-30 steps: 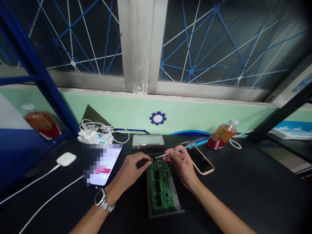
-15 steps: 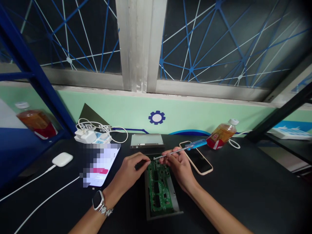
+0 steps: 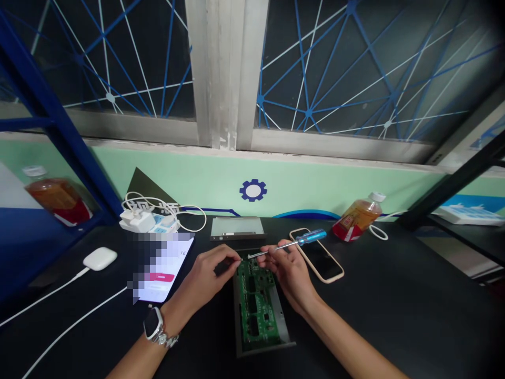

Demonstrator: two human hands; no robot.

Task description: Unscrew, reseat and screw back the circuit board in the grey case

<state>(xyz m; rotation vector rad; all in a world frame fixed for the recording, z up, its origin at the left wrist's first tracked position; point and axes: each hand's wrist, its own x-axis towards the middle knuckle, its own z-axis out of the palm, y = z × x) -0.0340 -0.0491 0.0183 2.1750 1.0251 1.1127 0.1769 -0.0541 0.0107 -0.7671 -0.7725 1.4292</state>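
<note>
L hand: wrist bent, thumb + index tips pinched tog. at far L corner of green PCB; can't tell if tiny part betw. tips. R hand: fingers curled, gripping shaft of screwdriver, slanted, tip low & L over PCB's far end. Tip contact unclear; far edge partly hidden by fingers. Forearms cut off at bottom. PCB sits in rect. grey metal housing, on black desk. Screwdriver hdl. translucent blue; shaft shiny metal.

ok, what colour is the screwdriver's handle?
The screwdriver handle is blue; it shows best in the head view.
</note>
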